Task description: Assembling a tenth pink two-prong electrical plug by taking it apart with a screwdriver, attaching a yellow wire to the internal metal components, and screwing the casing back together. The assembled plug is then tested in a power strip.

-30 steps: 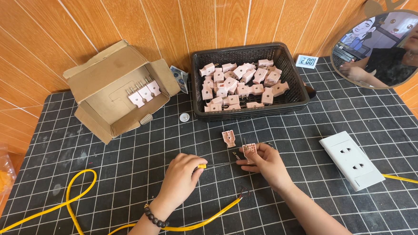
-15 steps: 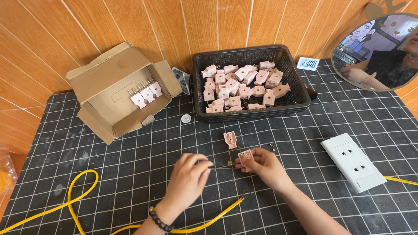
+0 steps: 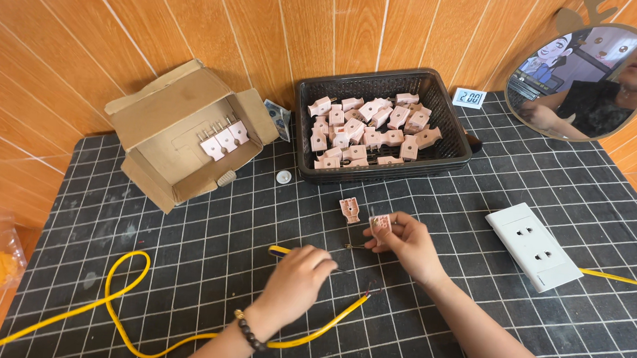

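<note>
My right hand [image 3: 406, 242] pinches a small pink plug part [image 3: 379, 223] just above the black gridded mat. My left hand [image 3: 297, 281] grips a yellow-handled screwdriver [image 3: 280, 250] whose thin shaft points right toward the right hand. Another pink plug half [image 3: 349, 209] lies on the mat just left of the held piece. A yellow cable [image 3: 126, 314] loops across the mat's near left, and its bare end [image 3: 365, 295] lies between my forearms.
A black basket [image 3: 452, 117] at the back holds several pink plug shells. An open cardboard box [image 3: 164, 102] with three plugs lies at the back left. A white socket plate [image 3: 533, 245] sits to the right, a round mirror [image 3: 578, 76] behind it, and a small white cap [image 3: 284, 176] near the basket.
My left hand slid right along the mat with the screwdriver toward my right hand. My right hand with the pink part stayed in about the same spot.
</note>
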